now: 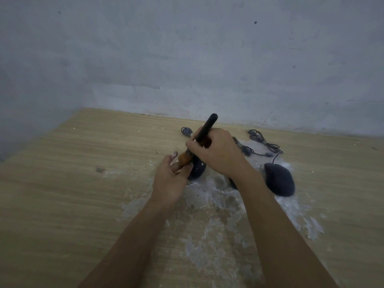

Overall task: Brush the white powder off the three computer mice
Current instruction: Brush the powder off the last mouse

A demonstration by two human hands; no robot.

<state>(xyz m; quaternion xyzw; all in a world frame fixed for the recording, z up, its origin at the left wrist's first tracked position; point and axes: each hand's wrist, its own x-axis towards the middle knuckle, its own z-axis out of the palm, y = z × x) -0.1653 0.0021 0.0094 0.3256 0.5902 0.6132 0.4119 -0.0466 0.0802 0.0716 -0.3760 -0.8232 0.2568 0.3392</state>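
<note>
Brushing speckled mouse (199,168): brush (204,132) gripped in right hand (216,150), left hand (169,179) curled round it; wired mouse (279,179) to its right looks clean, third mouse (232,183) mostly obscured

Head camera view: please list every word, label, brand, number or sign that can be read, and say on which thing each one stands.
No text can be read in this view.
Brush: black handle, no marking visible.
Right mouse: plain dark shell, no logo visible.
Left mouse, held by the left hand: mostly covered, nothing legible.
Middle mouse: almost hidden behind the right forearm.
Wall and table: only stains and white powder, no writing.
</note>
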